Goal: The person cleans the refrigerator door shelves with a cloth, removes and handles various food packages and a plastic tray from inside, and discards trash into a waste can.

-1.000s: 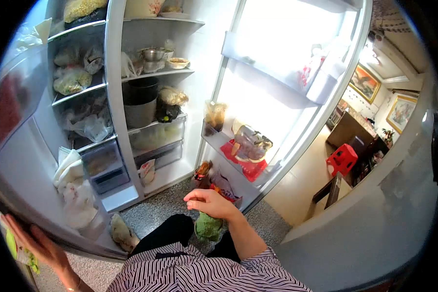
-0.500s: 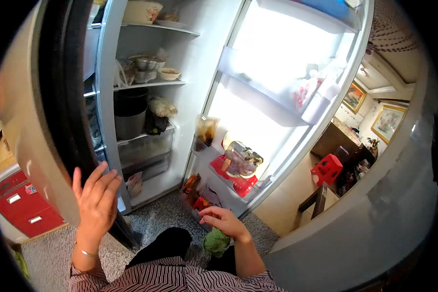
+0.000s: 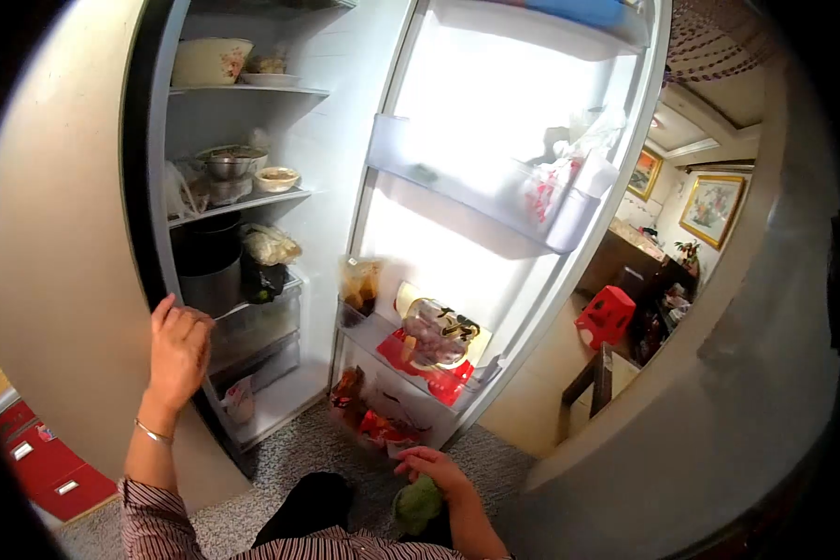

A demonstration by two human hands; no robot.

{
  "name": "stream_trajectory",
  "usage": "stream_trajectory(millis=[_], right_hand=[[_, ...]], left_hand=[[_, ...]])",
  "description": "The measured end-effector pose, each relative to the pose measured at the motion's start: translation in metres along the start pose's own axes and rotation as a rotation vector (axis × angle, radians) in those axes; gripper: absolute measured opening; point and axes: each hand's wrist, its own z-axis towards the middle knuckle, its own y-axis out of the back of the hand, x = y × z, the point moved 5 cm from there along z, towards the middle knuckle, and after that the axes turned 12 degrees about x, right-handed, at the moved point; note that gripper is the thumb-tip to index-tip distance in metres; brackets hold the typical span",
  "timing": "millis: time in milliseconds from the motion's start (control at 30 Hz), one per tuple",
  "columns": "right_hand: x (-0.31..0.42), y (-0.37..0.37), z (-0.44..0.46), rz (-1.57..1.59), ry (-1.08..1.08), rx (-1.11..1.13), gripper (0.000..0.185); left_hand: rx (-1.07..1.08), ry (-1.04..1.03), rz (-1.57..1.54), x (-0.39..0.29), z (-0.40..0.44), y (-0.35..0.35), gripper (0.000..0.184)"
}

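Note:
My left hand (image 3: pixel 179 350) is at the edge of the left refrigerator door (image 3: pixel 75 243), its fingers bent and close together against the door's dark seal. Low in front of my body, my right hand (image 3: pixel 437 469) holds a crumpled green cloth (image 3: pixel 417 507) that hangs below the palm. The right refrigerator door (image 3: pixel 476 224) stands wide open beyond that hand. Its lower bins hold a clear bag of round purplish food (image 3: pixel 437 334) and red packages (image 3: pixel 389 430). Inside the compartment are bowls (image 3: pixel 226 164) and a dark pot (image 3: pixel 211 275).
A patterned bowl (image 3: pixel 210 63) sits on an upper shelf. Grey carpet (image 3: pixel 294 457) covers the floor. Red drawers (image 3: pixel 61 476) stand at lower left. Through the doorway a red stool (image 3: pixel 607 317) and dark furniture show; a pale wall or panel (image 3: pixel 663 448) curves along the right.
The left door has swung inward, covering the compartment seen beside it before. My left hand has moved with it, its spread fingers now bent. The green cloth stays in my right hand.

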Motion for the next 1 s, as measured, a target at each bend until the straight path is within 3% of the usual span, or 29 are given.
stream_trajectory(millis=[167,367,533,633,733,800,867,900,1000], right_hand=[[0.006,0.014,-0.009,0.026,-0.055,-0.077,0.035],[-0.02,0.029,-0.008,0.078,0.008,-0.037,0.036],[-0.022,0.024,-0.008,0.237,0.028,-0.007,0.037],[-0.051,0.032,0.0,0.277,0.028,-0.023,0.038],[-0.068,0.03,-0.004,0.369,-0.052,-0.072,0.039],[-0.081,0.034,-0.003,0.341,-0.023,-0.063,0.039],[-0.091,0.039,-0.001,0.32,0.006,-0.055,0.039],[-0.094,0.04,-0.002,0.314,-0.01,-0.08,0.038],[-0.102,0.043,-0.005,0.339,-0.012,-0.099,0.037]], left_hand=[[0.036,0.016,0.046,0.05,0.0,-0.033,0.016],[0.093,0.006,-0.089,0.033,0.03,-0.027,0.015],[0.037,-0.141,-0.613,-0.052,0.167,0.026,0.034],[0.005,-0.383,-0.781,-0.124,0.269,0.053,0.039],[0.168,-0.407,-0.96,-0.191,0.36,0.05,0.052],[0.389,-0.329,-1.049,-0.224,0.401,0.029,0.064],[0.519,-0.23,-0.955,-0.251,0.422,0.014,0.074],[0.65,-0.276,-0.992,-0.264,0.425,0.013,0.074],[0.682,-0.418,-1.087,-0.285,0.425,0.013,0.064]])
